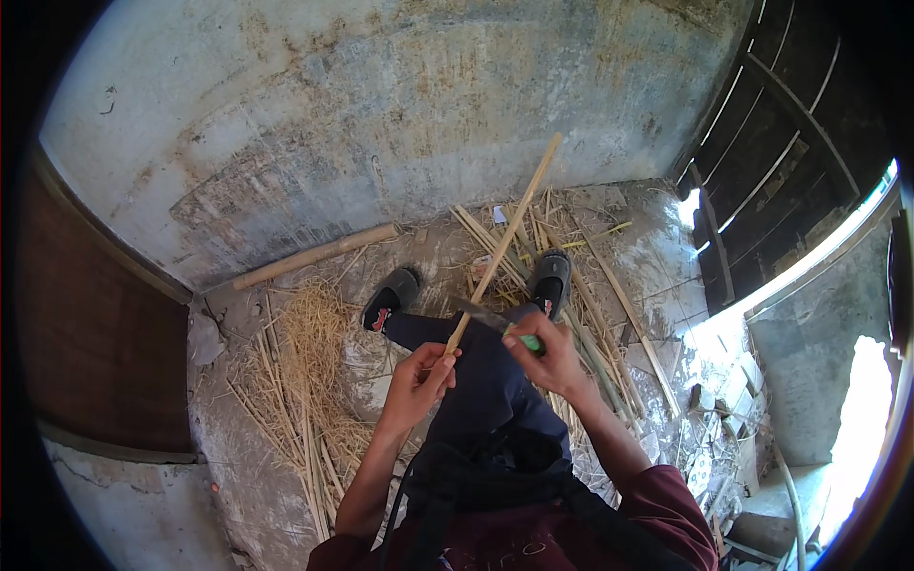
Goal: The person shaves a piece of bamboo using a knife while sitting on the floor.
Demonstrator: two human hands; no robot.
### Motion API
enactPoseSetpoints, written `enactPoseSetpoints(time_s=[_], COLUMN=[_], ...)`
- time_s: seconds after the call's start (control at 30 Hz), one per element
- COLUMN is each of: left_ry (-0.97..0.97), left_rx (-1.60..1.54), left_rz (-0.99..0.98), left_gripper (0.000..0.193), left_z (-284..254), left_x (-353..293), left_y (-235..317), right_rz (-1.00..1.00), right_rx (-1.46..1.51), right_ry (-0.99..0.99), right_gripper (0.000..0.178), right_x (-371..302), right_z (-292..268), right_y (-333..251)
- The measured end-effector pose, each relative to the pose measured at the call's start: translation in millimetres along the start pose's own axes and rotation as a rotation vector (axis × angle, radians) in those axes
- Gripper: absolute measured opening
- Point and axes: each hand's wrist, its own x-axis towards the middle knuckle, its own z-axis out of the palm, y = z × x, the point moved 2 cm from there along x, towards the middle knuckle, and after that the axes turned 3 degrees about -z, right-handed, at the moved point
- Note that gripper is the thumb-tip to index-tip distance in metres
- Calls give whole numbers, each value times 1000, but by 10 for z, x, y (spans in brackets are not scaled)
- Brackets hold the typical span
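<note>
By dark trousers (490, 395) | left hand (419, 383) gripping pale strip (509, 242) | right hand (550, 360) clasping green-handled knife (484, 314)

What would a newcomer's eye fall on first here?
Probably the long bamboo strip in the left hand's grip, slanting up mid-picture toward the stained wall. Next, the green-handled knife in the right hand's grip, its blade crossing the strip. Then the heap of shavings on the floor at left.
</note>
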Motion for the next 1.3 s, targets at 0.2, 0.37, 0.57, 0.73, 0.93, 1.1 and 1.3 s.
enactPoseSetpoints(time_s=[0.2, 0.37, 0.57, 0.73, 0.93, 1.1, 1.3], left_ry=[-38, 29, 73, 100, 70, 73, -30], left_rx=[-75, 15, 41, 37, 110, 70, -25], left_rz=[11, 59, 74, 51, 88, 84, -10], left_gripper=[21, 27, 31, 30, 29, 29, 35], left_z=[116, 113, 94, 67, 22, 23, 96], left_x=[26, -30, -78, -126, -172, -221, -160], left_y=[-35, -26, -49, -24, -149, -172, -44], right_rz=[-62, -91, -154, -27, 87, -8, -69], right_rx=[73, 71, -21, -35, -73, -73, -39], right_ry=[-93, -91, -73, 41, 170, 107, -43], right_gripper=[13, 13, 14, 12, 14, 16, 19], right_x=[-1, 0, -25, 26, 132, 139, 14], right_z=[187, 210, 189, 87, -183, -104, 199], right_y=[-90, -120, -194, -69, 306, 167, -114])
